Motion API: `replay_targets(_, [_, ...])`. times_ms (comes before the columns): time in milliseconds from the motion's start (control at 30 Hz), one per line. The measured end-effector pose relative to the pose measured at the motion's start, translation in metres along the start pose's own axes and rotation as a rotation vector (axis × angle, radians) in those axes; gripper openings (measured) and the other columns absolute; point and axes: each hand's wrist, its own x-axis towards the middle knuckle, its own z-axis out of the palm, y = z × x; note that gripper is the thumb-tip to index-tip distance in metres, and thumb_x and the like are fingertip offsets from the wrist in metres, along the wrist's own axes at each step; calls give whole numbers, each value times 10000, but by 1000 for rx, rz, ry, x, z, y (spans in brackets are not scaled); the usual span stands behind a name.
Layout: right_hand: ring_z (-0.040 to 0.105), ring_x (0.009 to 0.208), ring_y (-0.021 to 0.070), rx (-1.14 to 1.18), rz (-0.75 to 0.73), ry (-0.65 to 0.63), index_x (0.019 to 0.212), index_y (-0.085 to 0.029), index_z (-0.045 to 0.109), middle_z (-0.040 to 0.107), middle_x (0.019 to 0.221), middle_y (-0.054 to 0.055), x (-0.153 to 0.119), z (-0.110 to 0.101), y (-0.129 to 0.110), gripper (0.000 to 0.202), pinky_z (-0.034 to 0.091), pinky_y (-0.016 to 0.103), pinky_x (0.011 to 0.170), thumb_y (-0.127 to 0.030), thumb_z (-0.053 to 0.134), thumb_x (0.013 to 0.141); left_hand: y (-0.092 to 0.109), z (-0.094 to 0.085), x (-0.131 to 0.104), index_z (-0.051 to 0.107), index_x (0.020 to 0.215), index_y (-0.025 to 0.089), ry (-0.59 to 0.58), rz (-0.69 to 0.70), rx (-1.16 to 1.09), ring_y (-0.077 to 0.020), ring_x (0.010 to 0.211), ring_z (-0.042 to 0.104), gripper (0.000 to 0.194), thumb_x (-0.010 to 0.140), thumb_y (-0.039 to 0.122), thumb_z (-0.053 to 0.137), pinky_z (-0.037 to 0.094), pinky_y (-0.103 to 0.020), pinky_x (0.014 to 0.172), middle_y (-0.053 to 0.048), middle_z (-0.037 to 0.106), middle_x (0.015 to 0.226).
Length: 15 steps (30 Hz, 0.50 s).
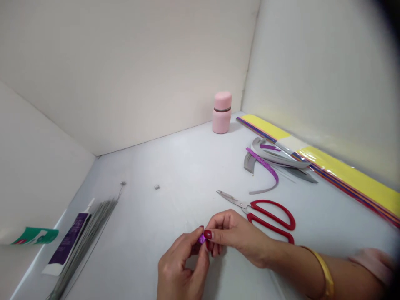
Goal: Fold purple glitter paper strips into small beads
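My left hand (186,262) and my right hand (233,233) meet low in the middle of the view. Both pinch a small shiny purple piece (202,238) between thumb and fingertips; the fingers hide most of it, so its shape cannot be made out. Just beyond my right hand lies a pair of scissors (243,204) with red handles, its blades pointing left and nearly together. Farther back, a curled purple strip with small dots (265,164) rests beside several grey and silvery strips (281,159).
Along the right wall lies a long pack of coloured sheets (337,168), yellow uppermost. A pink bottle (221,113) stands by the back wall. At left are a glue tube (70,237), a bundle of thin wires (90,237) and a green packet (36,236). Two small silvery bits lie mid-table.
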Motion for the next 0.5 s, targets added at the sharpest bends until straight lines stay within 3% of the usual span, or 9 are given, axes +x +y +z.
replay_targets(200, [495,503,79,-147,-34,95,599,-134,626,580,526,-28,-1,2,1,176,370,203,516,-279,724,626,1,3,-2,723,839,223,22,-43,24,-156,561,650,217,673,104,650,499,-218,583,-25,721,673])
replay_targets(267, [491,509,81,-157,-49,107,608,-139,625,581,537,-28,-1,3,0,165,368,204,516,-276,710,644,3,1,0,727,853,218,-10,-171,-72,-175,625,661,192,678,168,666,506,-236,626,-41,731,724])
replay_targets(367, [504,514,83,-94,-46,80,640,-126,625,597,562,-14,-1,3,-3,214,381,210,528,-320,715,648,5,-4,7,726,845,192,-35,-477,-340,-161,627,641,194,706,311,660,505,-228,619,-37,721,686])
replay_targets(500, [516,518,88,-58,-60,50,649,-114,621,600,561,-6,1,2,-3,273,396,218,535,-360,736,622,2,-7,14,705,611,135,-63,-728,-502,-87,499,542,193,617,323,748,437,-156,514,4,641,502])
